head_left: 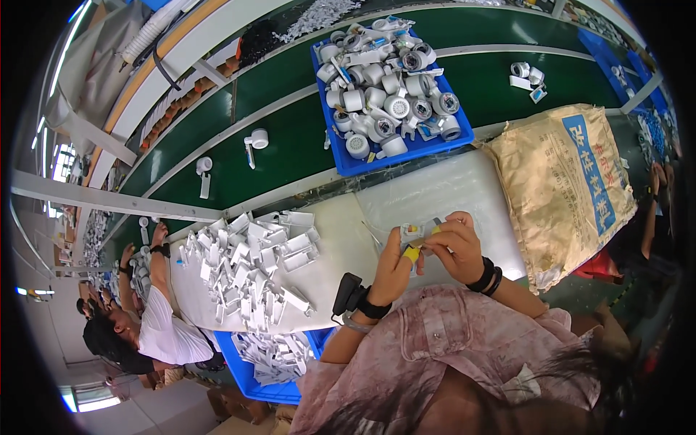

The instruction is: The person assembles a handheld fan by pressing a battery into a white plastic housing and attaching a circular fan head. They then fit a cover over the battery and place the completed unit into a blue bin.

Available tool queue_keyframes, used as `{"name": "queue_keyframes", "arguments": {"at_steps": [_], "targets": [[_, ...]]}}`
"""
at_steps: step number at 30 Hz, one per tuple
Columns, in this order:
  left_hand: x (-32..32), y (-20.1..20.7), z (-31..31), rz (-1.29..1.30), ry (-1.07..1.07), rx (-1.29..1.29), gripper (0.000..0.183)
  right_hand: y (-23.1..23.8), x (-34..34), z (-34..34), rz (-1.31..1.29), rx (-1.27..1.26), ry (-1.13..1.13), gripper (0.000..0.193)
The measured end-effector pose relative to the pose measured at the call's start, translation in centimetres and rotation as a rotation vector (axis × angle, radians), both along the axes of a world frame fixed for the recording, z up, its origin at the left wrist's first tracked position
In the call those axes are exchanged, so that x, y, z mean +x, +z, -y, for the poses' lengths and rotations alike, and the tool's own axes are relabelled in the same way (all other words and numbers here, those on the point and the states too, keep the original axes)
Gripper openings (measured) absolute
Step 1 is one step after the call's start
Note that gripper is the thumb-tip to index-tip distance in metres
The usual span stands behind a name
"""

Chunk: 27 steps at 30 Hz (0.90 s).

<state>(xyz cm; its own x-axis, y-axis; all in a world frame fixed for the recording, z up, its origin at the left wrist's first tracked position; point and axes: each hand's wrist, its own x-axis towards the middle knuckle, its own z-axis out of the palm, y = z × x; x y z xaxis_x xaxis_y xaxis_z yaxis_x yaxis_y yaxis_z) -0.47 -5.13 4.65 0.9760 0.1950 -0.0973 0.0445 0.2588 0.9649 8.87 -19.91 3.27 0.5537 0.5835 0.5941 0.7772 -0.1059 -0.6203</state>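
Near the middle of the frame, the left hand [395,272] and right hand [455,246] are both curling shut around a small white part [417,233] above the worktop [341,246].

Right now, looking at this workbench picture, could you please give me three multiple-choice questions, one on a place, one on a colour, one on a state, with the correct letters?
1. Where does the blue tray of round white parts stand?
A. on the green belt
B. on the tan sack
C. on the floor

2. What colour are the fingertip covers on the hands?
A. red
B. yellow
C. black

3. How is the small grey part held?
A. lying loose on the table
B. in the left hand alone
C. between both hands

Answers:
1 A, the tray sits on the green belt.
2 B, the tips are yellow.
3 C, the left hand and right hand both grip it.
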Motion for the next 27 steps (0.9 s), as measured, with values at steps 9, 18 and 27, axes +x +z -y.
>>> {"name": "queue_keyframes", "arguments": {"at_steps": [9,18,27], "targets": [[-0.4,-0.9,0.1,0.011,-0.074,-0.018,0.027,0.1,-0.2,-0.3,-0.032,0.043,-0.03,0.021],[-0.4,-0.6,0.4,0.029,-0.02,0.058,0.027,0.0,0.2,-0.2,-0.027,0.013,-0.01,0.021],[-0.4,-1.3,0.2,0.09,-0.032,0.249,0.029,0.1,0.4,-0.5,-0.057,0.04,-0.008,0.022]]}}
